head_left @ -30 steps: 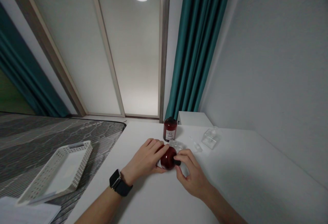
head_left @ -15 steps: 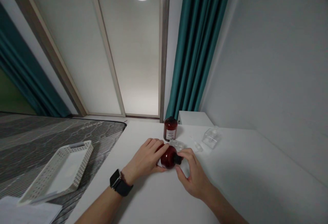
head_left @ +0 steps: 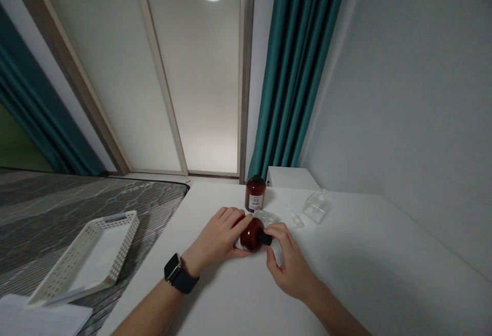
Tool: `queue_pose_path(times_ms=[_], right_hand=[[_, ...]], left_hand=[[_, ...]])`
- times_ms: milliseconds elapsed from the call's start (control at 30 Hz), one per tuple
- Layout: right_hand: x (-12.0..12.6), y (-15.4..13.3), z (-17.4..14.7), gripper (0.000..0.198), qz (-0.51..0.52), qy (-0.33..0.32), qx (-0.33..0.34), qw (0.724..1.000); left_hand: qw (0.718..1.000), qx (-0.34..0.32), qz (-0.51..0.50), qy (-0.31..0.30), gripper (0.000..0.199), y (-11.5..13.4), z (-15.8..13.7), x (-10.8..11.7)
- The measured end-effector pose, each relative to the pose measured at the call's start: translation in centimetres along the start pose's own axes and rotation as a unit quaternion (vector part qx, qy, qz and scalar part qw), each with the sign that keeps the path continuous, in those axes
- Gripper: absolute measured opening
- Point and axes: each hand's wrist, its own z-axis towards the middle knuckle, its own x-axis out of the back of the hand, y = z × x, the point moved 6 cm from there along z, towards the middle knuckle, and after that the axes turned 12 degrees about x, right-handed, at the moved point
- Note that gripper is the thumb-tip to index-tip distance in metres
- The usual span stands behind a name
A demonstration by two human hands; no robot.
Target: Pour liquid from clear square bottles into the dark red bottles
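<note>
White table (head_left: 215,300): it bears the work. My left hand (head_left: 219,236): clasps the dark-red bottle (head_left: 251,236) from nine o'clock, apparently to steady it; palm down. My right hand (head_left: 290,269): at the bottle's four o'clock, fingers curved, thumb opposed. Bottle: tipped, neck toward three o'clock, presumably to face that hand. Black cap (head_left: 265,238): I appear to touch it; whether I grip it, I cannot tell.
</note>
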Motion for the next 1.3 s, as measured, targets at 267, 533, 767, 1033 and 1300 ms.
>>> queue_pose_path(times_ms=[267, 533, 767, 1033, 1300], right_hand=[[0.03, 0.01, -0.08, 0.037, 0.011, 0.01, 0.004, 1.0], [-0.02, 0.41, -0.25, 0.038, 0.037, 0.018, -0.019, 0.999], [-0.06, 0.42, -0.09, 0.034, 0.056, 0.025, -0.024, 0.998], [-0.15, 0.57, -0.25, 0.033, 0.069, 0.016, -0.036, 0.997], [-0.4, 0.82, -0.33, 0.038, 0.079, 0.011, -0.051, 0.995]], left_hand=[[1.0, -0.002, 0.001, 0.0, 0.069, 0.01, -0.02, -0.14], [1.0, -0.001, -0.002, -0.005, 0.07, -0.03, 0.03, -0.11], [1.0, 0.004, 0.002, -0.008, 0.069, -0.03, 0.05, -0.23], [1.0, 0.004, 0.002, -0.005, 0.068, 0.06, 0.08, -0.05], [1.0, 0.006, 0.003, -0.006, 0.067, 0.13, 0.12, -0.01]])
